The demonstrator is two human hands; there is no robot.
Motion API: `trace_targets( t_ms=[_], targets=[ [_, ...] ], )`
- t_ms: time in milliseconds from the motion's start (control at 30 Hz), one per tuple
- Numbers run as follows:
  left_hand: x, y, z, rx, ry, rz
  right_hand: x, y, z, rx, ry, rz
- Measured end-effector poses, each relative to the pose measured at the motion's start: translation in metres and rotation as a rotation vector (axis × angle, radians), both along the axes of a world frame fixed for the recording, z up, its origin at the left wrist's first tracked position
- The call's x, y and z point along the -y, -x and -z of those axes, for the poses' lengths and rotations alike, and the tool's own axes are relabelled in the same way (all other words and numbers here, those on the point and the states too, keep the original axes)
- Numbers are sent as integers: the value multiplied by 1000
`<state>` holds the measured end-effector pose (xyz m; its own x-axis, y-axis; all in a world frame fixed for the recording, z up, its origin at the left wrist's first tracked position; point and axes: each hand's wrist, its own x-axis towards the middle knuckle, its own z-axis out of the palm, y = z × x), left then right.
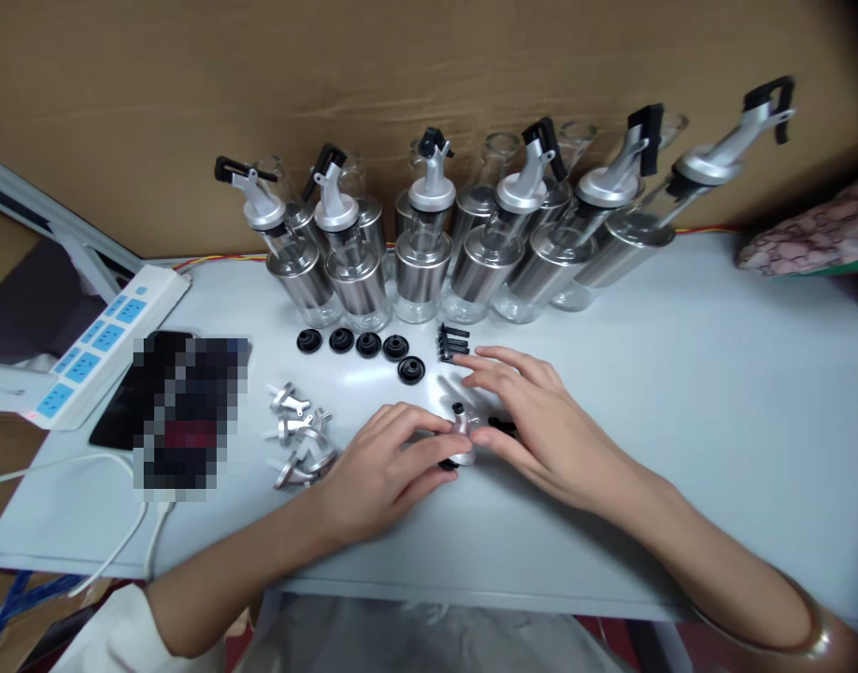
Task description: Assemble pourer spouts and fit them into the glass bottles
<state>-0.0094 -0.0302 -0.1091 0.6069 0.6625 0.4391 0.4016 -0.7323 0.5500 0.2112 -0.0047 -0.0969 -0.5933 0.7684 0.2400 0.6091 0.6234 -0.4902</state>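
Observation:
Pinched in the fingers of my left hand (393, 458) is a silver pourer spout (461, 447) with a small black tip, held upright just above the table. My right hand (531, 407) is beside it with fingers spread; its thumb lies close to the spout, and whether they touch I cannot tell. Its fingertips are near several small black levers (455, 344) in a group. Under the right palm a dark piece (502, 425) is partly hidden. Left of my hands lies a pile of silver pourer spouts (304, 439). Beyond it, several black round stoppers (368, 345) are spread out.
Glass bottles with metal sleeves (423, 266), several topped with pourers, stand in rows along the cardboard wall (401, 65). A power strip (107, 341), a dark phone (141, 393) and a white cable (138, 523) occupy the left side. A patterned bundle (811, 229) sits far right.

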Motion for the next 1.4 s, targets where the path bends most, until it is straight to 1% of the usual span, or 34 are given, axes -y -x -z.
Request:
trace_targets(
  t_ms=[67,167,333,433,600,800,967,1100,1200,1333,1400],
  targets=[
    [0,0,-1,1,-7,-13,-5,-3,1,80,29,-2],
    [0,0,-1,-1,-23,-24,-10,-4,5,139,74,-4],
    [1,1,-2,-22,-12,-28,-13,0,11,212,59,-22],
    [1,1,-2,-24,-3,-28,-14,0,13,219,42,-20],
    [1,1,-4,-10,-6,-30,-16,-6,14,201,-26,50],
    [-1,2,-4,-5,2,-27,-17,-15,11,232,-105,122],
    [-1,2,-3,-4,18,-33,-18,-18,10,275,-103,178],
    [-2,2,-4,-7,27,-46,-17,-18,9,358,-162,155],
    [-2,2,-4,12,30,-56,-17,-18,9,362,-186,152],
    [-3,2,-2,93,39,-64,-17,-19,11,343,-187,219],
    [-3,2,-1,105,40,-63,-17,-20,13,350,-173,283]
  ],
)
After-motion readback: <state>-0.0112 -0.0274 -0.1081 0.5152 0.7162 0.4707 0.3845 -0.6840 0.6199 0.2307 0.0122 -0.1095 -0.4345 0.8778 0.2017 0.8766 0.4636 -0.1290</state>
